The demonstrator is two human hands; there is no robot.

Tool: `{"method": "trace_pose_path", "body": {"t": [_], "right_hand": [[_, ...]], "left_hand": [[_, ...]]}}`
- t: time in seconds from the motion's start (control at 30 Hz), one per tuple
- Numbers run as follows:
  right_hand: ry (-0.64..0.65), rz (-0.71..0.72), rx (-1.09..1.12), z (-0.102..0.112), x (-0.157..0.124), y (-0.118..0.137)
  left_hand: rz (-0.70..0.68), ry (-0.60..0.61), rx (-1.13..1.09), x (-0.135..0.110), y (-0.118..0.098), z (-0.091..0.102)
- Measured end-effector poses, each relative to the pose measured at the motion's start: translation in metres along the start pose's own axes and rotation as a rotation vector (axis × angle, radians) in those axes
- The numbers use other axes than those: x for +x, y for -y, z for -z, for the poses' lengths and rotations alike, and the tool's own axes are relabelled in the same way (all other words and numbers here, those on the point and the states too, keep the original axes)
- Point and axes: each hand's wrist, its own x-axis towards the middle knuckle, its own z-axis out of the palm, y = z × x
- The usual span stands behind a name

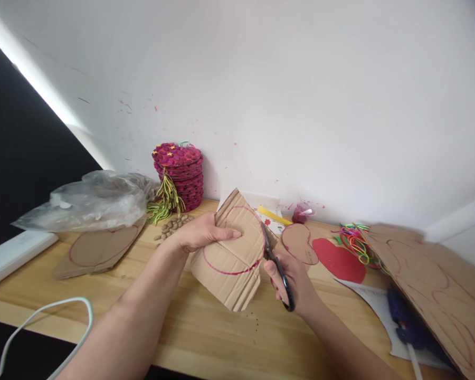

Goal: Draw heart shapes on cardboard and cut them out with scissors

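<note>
My left hand (203, 233) grips a piece of brown cardboard (233, 257) from its left edge, thumb on top, and holds it tilted above the wooden table (206, 327). A red outline is drawn on the cardboard. My right hand (295, 282) is closed round the black handles of a pair of scissors (276, 262). The scissor blades sit at the cardboard's right edge, on the red line.
A stack of magenta woven discs (180, 174) with yellow-green tassels stands by the wall. Beside it lie seeds (173, 225), a clear plastic bag (91, 200) and marked cardboard (98, 248). At the right are a cardboard cut-out (300, 243), a red shape (339, 259), coloured bands (354, 240), a large marked cardboard sheet (439, 287) and a blue glue gun (404, 322). A white cable (51, 327) lies at the front left.
</note>
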Motion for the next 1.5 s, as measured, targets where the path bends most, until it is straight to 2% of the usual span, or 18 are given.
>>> {"method": "trace_pose_path", "body": {"t": [0.33,0.47,0.63,0.83,1.1,1.2,1.4,1.5], "right_hand": [[0.059,-0.047,0.034,0.004,0.000,0.005],[0.081,-0.061,0.051,0.005,0.002,0.004],[0.132,-0.029,-0.017,0.012,0.003,0.013],[0.107,0.120,-0.118,0.016,0.006,0.017],[0.117,0.151,-0.147,0.016,0.007,0.021],[0.118,0.141,-0.131,0.016,0.006,0.021],[0.123,0.028,-0.086,0.015,0.004,0.020],[0.109,0.054,-0.093,0.015,0.005,0.021]], "left_hand": [[-0.013,-0.033,-0.012,-0.004,-0.001,0.002],[-0.001,-0.002,0.025,-0.002,0.001,0.003],[0.015,0.071,0.109,0.002,0.005,-0.002],[0.004,0.058,0.118,0.001,0.004,-0.006],[0.009,0.049,0.137,0.002,0.003,-0.005],[0.010,0.054,0.136,0.001,0.003,-0.005],[0.022,0.060,0.122,0.002,0.005,-0.003],[0.026,0.046,0.125,0.002,0.005,-0.004]]}}
